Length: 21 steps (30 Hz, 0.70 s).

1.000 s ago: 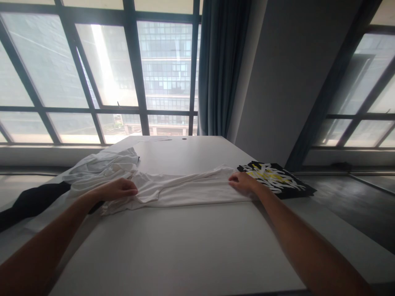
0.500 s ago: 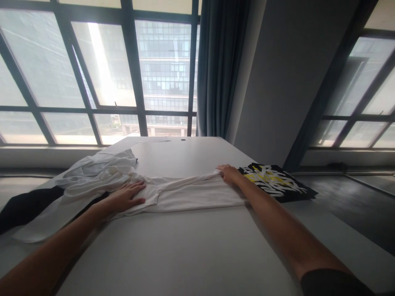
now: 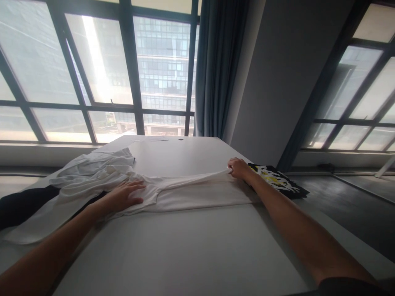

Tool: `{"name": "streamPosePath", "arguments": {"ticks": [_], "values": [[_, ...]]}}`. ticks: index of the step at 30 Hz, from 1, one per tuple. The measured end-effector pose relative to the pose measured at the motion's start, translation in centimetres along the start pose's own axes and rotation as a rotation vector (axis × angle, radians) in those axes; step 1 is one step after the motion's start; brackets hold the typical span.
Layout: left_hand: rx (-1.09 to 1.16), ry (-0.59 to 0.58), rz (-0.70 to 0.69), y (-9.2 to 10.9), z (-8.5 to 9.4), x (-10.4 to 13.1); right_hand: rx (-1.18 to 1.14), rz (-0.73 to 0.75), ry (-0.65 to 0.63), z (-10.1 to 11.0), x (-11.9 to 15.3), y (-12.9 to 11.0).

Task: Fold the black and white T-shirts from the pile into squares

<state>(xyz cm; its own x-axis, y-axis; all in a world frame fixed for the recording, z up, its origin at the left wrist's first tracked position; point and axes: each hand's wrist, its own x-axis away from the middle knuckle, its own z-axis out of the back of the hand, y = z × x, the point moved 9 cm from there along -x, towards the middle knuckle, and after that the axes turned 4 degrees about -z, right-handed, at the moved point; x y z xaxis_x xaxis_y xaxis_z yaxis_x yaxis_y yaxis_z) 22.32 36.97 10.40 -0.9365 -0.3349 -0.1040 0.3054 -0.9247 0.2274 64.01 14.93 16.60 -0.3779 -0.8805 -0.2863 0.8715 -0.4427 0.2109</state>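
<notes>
A white garment (image 3: pixel 197 193) lies stretched sideways across the white table (image 3: pixel 179 250), folded into a long band with a raised crease along its upper edge. My left hand (image 3: pixel 125 195) lies palm down on its left part, fingers spread. At the far upper right corner of the cloth, my right hand (image 3: pixel 239 167) is closed on the edge and pulls it taut, slightly lifted. Underneath my right forearm the cloth's right end is partly hidden.
Crumpled white cloth (image 3: pixel 89 168) is heaped at the left, beside black fabric (image 3: pixel 27 203). Right of my right hand lies a black item with white and yellow print (image 3: pixel 277 181). Windows, a curtain (image 3: pixel 211 74) and a pillar (image 3: pixel 268 82) stand beyond the table.
My right hand has moved to the right and slightly up, closing on the garment's edge and drawing it tighter. My left hand has stayed nearly in place. The view has shifted slightly.
</notes>
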Motion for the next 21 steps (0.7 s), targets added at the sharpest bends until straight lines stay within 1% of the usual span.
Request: {"name": "streamPosePath", "arguments": {"ticks": [2,4,5,8,12,14,16,18,20,21], "values": [[0.076,-0.045,-0.099,1.4,0.0,0.2,0.002,-0.007,-0.013,0.2,1.4,0.5],[0.156,-0.105,-0.160,2.5,-0.3,0.5,0.019,0.000,-0.039,0.1,2.8,0.5],[0.183,-0.110,-0.175,2.9,-0.2,0.6,0.029,0.008,-0.051,0.0,3.5,0.4],[0.216,-0.060,-0.193,3.7,0.6,0.6,0.042,0.055,-0.044,0.2,5.2,-0.3],[0.252,-0.036,-0.176,4.3,2.2,0.9,0.017,0.111,0.053,1.3,6.4,-1.2],[0.262,-0.026,-0.143,4.2,3.1,1.2,0.013,0.087,0.060,1.4,6.6,-1.1],[0.270,-0.029,-0.111,4.2,3.7,1.4,0.006,0.015,0.026,1.2,6.7,-0.6],[0.272,-0.042,-0.089,4.1,3.9,1.6,-0.024,-0.059,-0.002,1.0,6.8,0.1],[0.273,-0.075,-0.074,4.0,3.5,1.8,-0.069,-0.097,-0.040,0.8,7.1,0.6],[0.282,-0.099,-0.068,4.0,3.1,1.8,-0.094,-0.110,-0.086,0.4,7.3,1.0]]}}
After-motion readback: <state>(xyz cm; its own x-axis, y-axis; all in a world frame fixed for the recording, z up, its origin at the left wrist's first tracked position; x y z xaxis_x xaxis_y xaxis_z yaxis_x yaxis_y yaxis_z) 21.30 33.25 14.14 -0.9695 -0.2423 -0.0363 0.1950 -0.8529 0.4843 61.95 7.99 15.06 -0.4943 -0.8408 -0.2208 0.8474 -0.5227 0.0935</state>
